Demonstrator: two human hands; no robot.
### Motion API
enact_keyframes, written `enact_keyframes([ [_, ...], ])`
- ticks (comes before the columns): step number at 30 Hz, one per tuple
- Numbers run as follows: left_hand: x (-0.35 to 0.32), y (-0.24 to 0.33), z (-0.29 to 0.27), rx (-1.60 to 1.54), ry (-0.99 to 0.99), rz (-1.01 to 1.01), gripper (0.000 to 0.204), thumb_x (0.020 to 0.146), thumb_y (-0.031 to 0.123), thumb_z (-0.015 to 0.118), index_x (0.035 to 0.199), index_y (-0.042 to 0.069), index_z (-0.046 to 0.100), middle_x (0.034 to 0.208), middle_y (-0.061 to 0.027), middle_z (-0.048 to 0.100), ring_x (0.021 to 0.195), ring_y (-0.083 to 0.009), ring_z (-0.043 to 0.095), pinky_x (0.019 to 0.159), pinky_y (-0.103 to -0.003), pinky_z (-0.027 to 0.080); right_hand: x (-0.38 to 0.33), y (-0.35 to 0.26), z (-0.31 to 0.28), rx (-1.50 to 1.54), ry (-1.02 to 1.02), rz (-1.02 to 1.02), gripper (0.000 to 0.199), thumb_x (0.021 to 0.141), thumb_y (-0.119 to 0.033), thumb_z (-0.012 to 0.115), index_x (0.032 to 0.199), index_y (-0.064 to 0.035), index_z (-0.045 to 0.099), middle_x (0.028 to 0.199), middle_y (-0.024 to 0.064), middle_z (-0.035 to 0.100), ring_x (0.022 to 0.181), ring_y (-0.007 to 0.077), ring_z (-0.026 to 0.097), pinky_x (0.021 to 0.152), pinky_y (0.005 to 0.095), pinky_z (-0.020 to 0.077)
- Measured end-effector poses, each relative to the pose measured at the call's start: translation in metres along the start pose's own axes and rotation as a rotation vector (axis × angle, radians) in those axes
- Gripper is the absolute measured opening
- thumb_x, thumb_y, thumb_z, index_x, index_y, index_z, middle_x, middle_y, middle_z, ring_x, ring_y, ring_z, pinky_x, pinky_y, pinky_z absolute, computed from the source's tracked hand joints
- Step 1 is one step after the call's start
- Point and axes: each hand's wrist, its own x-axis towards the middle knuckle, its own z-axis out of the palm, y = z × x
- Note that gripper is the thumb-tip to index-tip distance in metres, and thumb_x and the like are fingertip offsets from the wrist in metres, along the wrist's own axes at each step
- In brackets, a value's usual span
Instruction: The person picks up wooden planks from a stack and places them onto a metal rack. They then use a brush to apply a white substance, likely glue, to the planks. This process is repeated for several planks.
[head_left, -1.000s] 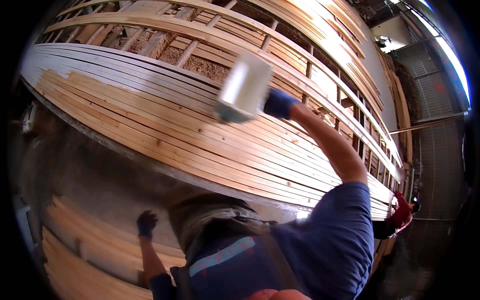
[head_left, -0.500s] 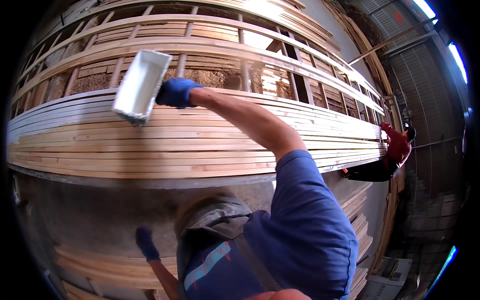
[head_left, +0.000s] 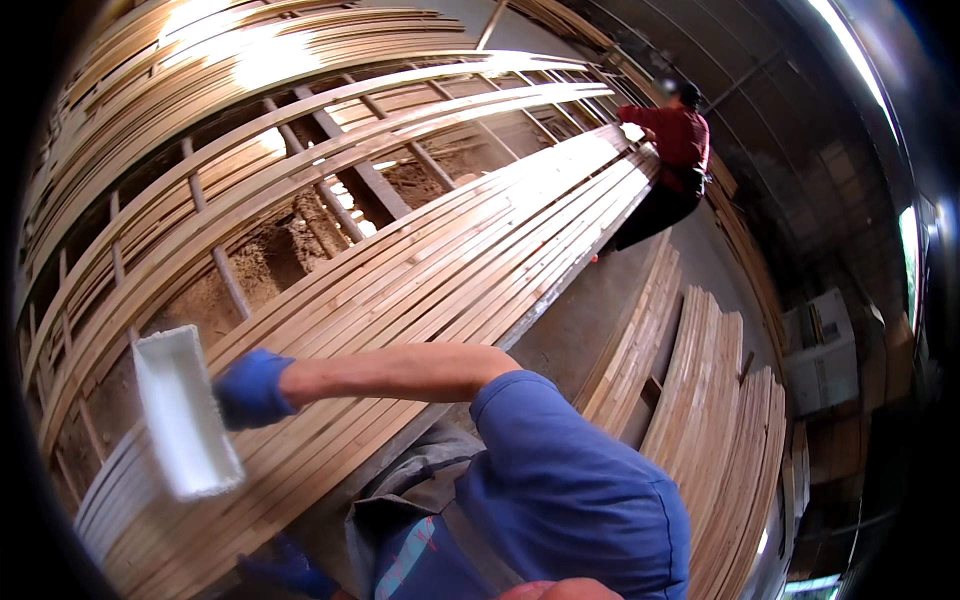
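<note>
My right hand [head_left: 254,389], in a blue glove, is closed on the side of a white, open, rectangular trough [head_left: 186,415] with rough, crusted rims. The trough is tilted so its hollow inside shows, and it is above the left part of a row of long wooden boards [head_left: 400,290]. The boards' far-left ends look whitish, while the rest is bare wood. Low in the picture, my left hand [head_left: 287,568], also gloved in blue, is in shadow near the boards' front edge. Its fingers are too dark and blurred to make out.
Beyond the boards runs a ladder-like wooden rack [head_left: 210,225] with crossbars, sawdust beneath. A person in a red top [head_left: 682,140] stands at the boards' far end. Stacked timber [head_left: 700,400] lies to the right, near a white box-shaped appliance [head_left: 822,350].
The view has swung round, bringing the far person and right-hand timber stacks nearer the middle. My right hand still grips the trough, now lower and further left in the picture.
</note>
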Motion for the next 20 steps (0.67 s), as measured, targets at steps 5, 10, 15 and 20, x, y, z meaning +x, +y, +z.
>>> enact_keyframes([
  [5, 0.021, 0.021, -0.030, 0.259, 0.038, 0.063, 0.094, 0.078, 0.080, 0.051, 0.121, -0.003, 0.059, 0.118, -0.0215, 0.061, 0.109, -0.0360, 0.060, 0.092, -0.046, 0.049, -0.024, 0.011, -0.005, 0.158, 0.107, 0.121, 0.027, 0.079, -0.031, 0.063, 0.093, -0.0096, 0.068, 0.081, 0.0187, 0.068, 0.078, 0.0396, 0.066, 0.071, 0.0467, 0.0525],
  [10, 0.025, 0.013, -0.020, 0.207, 0.023, 0.093, 0.093, 0.081, 0.077, 0.051, 0.125, -0.004, 0.055, 0.124, -0.0214, 0.058, 0.107, -0.0391, 0.059, 0.093, -0.048, 0.049, -0.016, 0.005, 0.002, 0.191, 0.120, 0.171, 0.026, 0.079, -0.031, 0.063, 0.091, -0.0087, 0.067, 0.080, 0.0189, 0.068, 0.079, 0.0399, 0.066, 0.071, 0.0464, 0.0531],
  [15, 0.033, 0.014, -0.027, 0.092, -0.047, 0.085, 0.076, 0.084, 0.048, 0.073, 0.134, -0.003, 0.046, 0.135, -0.0246, 0.046, 0.126, -0.0400, 0.046, 0.105, -0.050, 0.040, -0.008, -0.007, 0.013, 0.125, 0.049, 0.134, 0.026, 0.082, -0.027, 0.064, 0.100, -0.0086, 0.065, 0.080, 0.0172, 0.069, 0.077, 0.0349, 0.068, 0.073, 0.0436, 0.0543],
  [20, 0.011, -0.014, -0.014, 0.003, -0.004, 0.076, 0.076, 0.085, 0.052, 0.069, 0.135, -0.002, 0.046, 0.135, -0.0226, 0.047, 0.124, -0.0401, 0.047, 0.104, -0.050, 0.041, -0.015, -0.026, 0.008, 0.165, 0.041, 0.124, 0.031, 0.080, -0.032, 0.064, 0.101, -0.0088, 0.066, 0.085, 0.0218, 0.068, 0.084, 0.0415, 0.065, 0.076, 0.0473, 0.0521],
])
